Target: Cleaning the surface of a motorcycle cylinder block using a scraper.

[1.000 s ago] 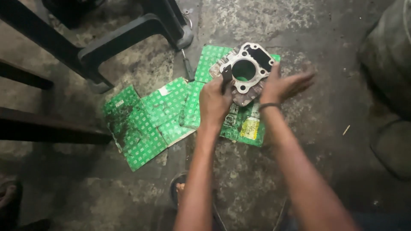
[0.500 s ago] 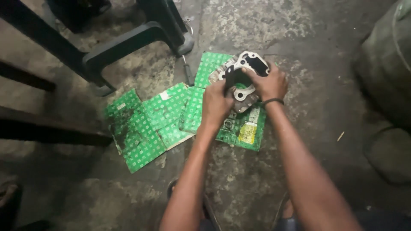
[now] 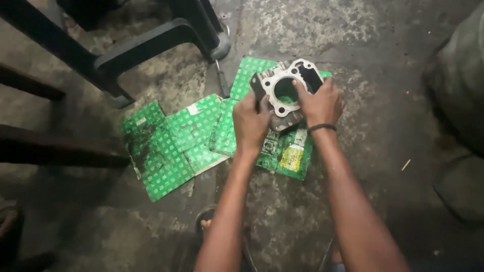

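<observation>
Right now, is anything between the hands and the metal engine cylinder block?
Nothing visible: the left hand and right hand both grip the engine cylinder block directly, above the flattened green cardboard.

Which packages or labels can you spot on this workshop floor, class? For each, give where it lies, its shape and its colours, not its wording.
Flattened carton: spread on the concrete floor, left of the hands; green with a small white pattern, dark stains on its left part.
Second carton piece: under the metal engine cylinder and both hands; green, flat.
Label: on that piece, near its lower edge; yellow rectangle.
</observation>
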